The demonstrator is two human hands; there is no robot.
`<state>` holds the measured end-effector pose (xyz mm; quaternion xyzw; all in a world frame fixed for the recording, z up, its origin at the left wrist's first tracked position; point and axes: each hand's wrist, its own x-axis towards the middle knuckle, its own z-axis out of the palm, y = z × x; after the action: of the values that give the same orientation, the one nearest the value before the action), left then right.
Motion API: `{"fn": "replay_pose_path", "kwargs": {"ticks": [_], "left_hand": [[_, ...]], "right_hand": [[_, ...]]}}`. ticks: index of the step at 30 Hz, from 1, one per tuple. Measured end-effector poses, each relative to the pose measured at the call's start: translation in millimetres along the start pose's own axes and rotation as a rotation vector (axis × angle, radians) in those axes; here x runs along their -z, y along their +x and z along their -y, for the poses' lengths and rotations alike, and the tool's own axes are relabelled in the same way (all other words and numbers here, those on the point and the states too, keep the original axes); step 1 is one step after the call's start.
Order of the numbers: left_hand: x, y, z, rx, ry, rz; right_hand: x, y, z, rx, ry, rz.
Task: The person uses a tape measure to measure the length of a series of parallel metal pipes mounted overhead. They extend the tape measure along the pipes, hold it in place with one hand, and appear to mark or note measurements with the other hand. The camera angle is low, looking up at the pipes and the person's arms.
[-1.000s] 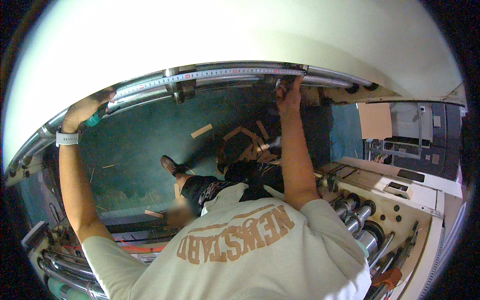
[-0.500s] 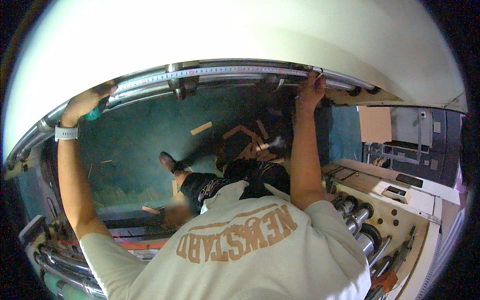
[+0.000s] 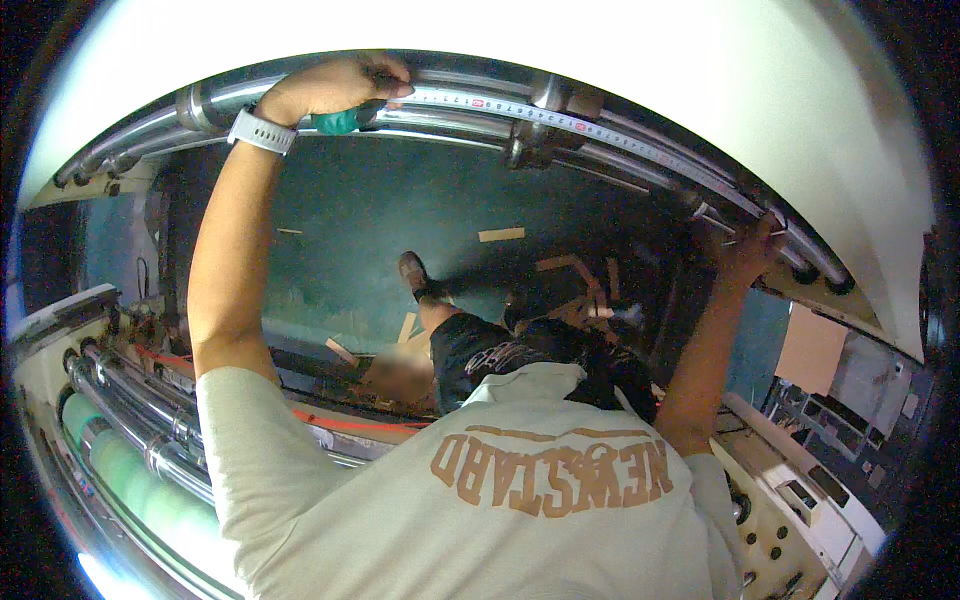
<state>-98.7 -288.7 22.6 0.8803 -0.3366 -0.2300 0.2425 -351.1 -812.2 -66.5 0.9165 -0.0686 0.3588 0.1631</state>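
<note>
A green-cased tape measure point(image 3: 340, 122) is in my left hand point(image 3: 335, 88), at the upper left against shiny metal shafts; a pale watch is on that wrist. From my fingers its white blade point(image 3: 545, 118) runs out straight along the shafts point(image 3: 460, 122), passing over a metal collar point(image 3: 518, 148). Toward the right end of the shafts, my right hand point(image 3: 750, 245) is closed round the blade's far end and touches the shaft there. Shadow hides part of the right fingers, and the blade's tip cannot be made out.
A large white panel point(image 3: 640, 40) borders the shafts ahead. Below lies a dark green floor point(image 3: 350, 210) with scattered cardboard strips point(image 3: 502, 235). Behind me on the left is a machine with metal rods and a green roller point(image 3: 150, 475); a cream machine frame point(image 3: 770, 490) stands at right.
The view has swung left, so both hands and the shafts sit farther right in the picture. The blade stays stretched between my hands, and both holds look the same.
</note>
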Motion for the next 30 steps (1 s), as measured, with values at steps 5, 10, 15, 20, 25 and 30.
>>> {"fn": "replay_pose_path", "kwargs": {"ticks": [5,10,15,20,25,30], "left_hand": [[4.6,5.0,-10.8,-0.048,0.009,0.029],[2.8,10.3,-1.1,-0.115,-0.099,0.038],[13.0,9.6,-12.0,0.004,-0.150,0.142],[17.7,7.8,-23.8,0.085,-0.196,0.176],[18.1,7.2,-26.1,0.127,-0.249,0.187],[15.9,14.6,-13.4,-0.050,-0.175,0.180]], "right_hand": [[-3.9,-3.2,-10.3,0.056,-0.009,-0.147],[-15.6,-9.8,-4.9,-0.629,0.615,0.043],[6.0,12.8,10.3,-1.067,1.235,-0.133],[5.6,-1.4,-4.2,-0.412,0.238,0.108],[-0.5,-5.1,-14.0,-0.316,0.243,0.176],[19.6,25.9,19.6,-1.249,1.424,-0.147]]}}
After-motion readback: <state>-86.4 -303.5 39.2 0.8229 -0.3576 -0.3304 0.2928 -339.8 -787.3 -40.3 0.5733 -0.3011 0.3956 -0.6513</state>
